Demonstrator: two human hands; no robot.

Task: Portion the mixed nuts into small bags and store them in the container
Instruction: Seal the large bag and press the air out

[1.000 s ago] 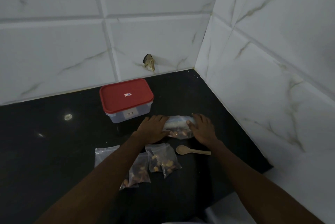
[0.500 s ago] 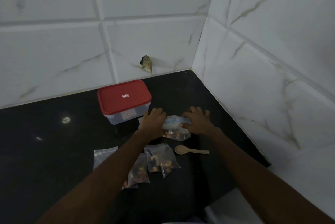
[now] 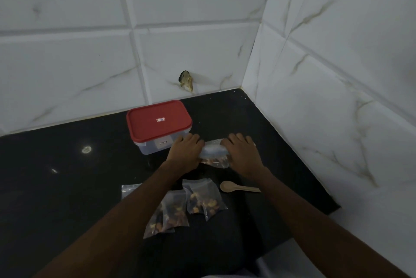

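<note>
A large clear bag of mixed nuts [image 3: 213, 156] lies on the black counter, its top part rolled over. My left hand [image 3: 186, 154] grips its left end and my right hand [image 3: 242, 155] grips its right end, fingers curled over the roll. Just left of it stands a clear container with a red lid [image 3: 158, 124], closed. Nearer to me lie small filled nut bags [image 3: 203, 202], one pair to the right of my left forearm and another [image 3: 168, 214] partly under it. A flat clear bag [image 3: 129, 190] shows left of that arm.
A wooden spoon [image 3: 238, 187] lies on the counter below my right wrist. White marble tiled walls close the back and right, meeting in a corner. A small brownish lump [image 3: 186, 80] sticks to the back wall. The counter's front edge [image 3: 299, 235] runs at lower right.
Both hands have pushed forward over the large nut bag, rolling its top down further. The hands now sit nearer the container. The small bags and spoon have not moved.
</note>
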